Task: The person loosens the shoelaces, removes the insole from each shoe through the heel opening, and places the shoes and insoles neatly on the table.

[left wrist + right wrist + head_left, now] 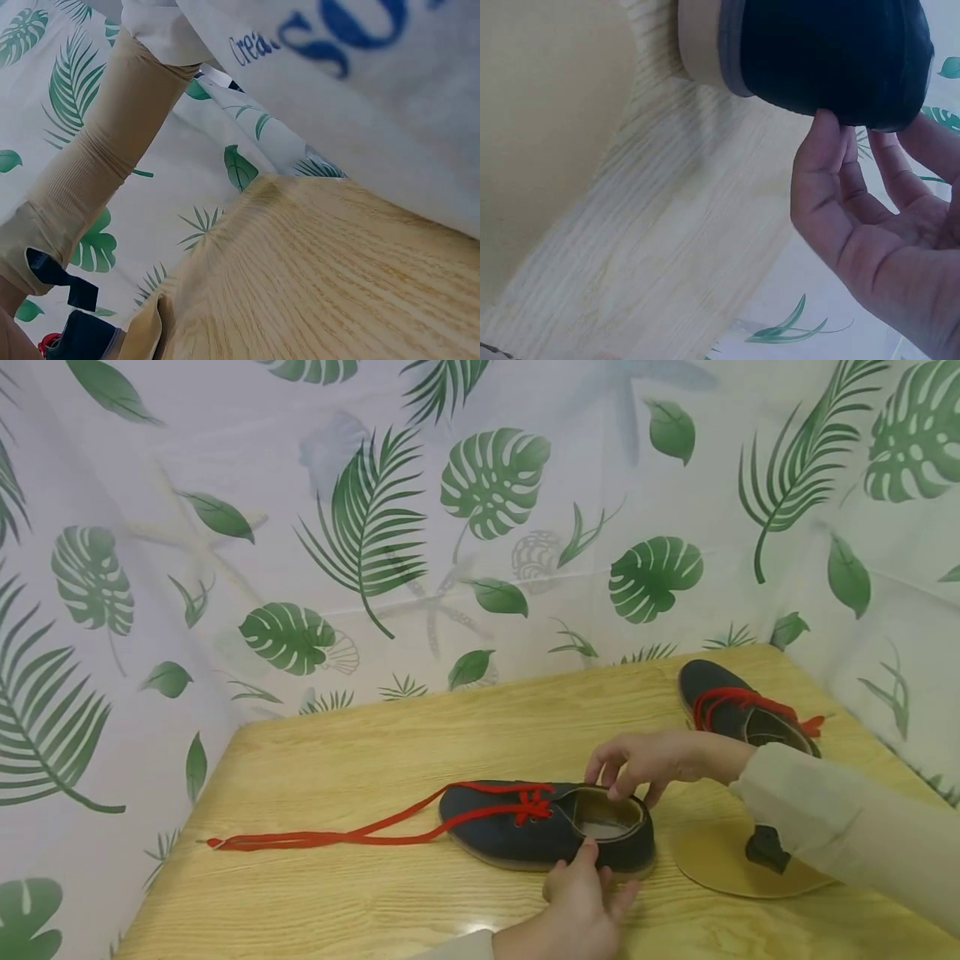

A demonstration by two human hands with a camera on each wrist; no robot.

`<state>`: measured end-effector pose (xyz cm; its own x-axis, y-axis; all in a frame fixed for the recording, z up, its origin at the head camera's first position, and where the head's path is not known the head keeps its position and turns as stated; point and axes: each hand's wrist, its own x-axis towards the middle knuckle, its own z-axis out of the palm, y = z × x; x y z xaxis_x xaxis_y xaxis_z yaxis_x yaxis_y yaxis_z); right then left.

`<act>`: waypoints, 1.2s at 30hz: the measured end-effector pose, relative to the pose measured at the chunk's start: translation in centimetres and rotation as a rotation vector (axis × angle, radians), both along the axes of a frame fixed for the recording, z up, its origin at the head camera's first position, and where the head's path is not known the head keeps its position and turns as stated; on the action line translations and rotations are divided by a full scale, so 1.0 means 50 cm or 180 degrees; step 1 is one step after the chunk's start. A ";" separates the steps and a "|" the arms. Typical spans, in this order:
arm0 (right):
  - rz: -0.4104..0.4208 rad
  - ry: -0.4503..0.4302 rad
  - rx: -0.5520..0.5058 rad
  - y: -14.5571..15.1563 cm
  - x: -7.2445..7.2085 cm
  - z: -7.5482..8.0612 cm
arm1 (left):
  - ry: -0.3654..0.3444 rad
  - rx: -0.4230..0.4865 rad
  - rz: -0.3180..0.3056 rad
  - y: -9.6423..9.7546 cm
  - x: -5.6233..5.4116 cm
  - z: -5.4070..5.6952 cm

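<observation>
The near shoe (517, 845) lies left of the far shoe (724, 718).

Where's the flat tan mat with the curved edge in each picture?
Head: flat tan mat at lower right, partly behind the beige right sleeve.
Left wrist: a small piece at the bottom, left of centre.
Right wrist: large at upper left.
Shared landmark: pale wood-grain table.

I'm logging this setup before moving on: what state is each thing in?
Near shoe: upright
Near red laces: threaded, untied, stretched left
Far shoe: upright
Far red laces: lying across their shoe; can't tell whether tied
Tan rounded piece: lying on the table
Right hand: holding the near shoe's heel end
Left hand: thumb against its near side
</observation>
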<state>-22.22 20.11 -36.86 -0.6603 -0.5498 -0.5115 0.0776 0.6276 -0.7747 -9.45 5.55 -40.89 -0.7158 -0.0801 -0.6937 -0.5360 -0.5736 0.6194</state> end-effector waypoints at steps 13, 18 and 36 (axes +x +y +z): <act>-0.0143 0.0059 -0.0376 -0.024 0.045 -0.018 | 0.0644 -0.0323 -0.0040 -0.056 -0.015 -0.034; -0.0330 0.0016 -0.0464 -0.036 0.064 -0.018 | 0.0854 -0.0359 -0.0119 -0.083 -0.021 -0.042; -0.1100 -0.0421 -0.0743 -0.068 0.084 -0.037 | 0.0751 -0.0646 -0.0612 -0.161 -0.053 -0.051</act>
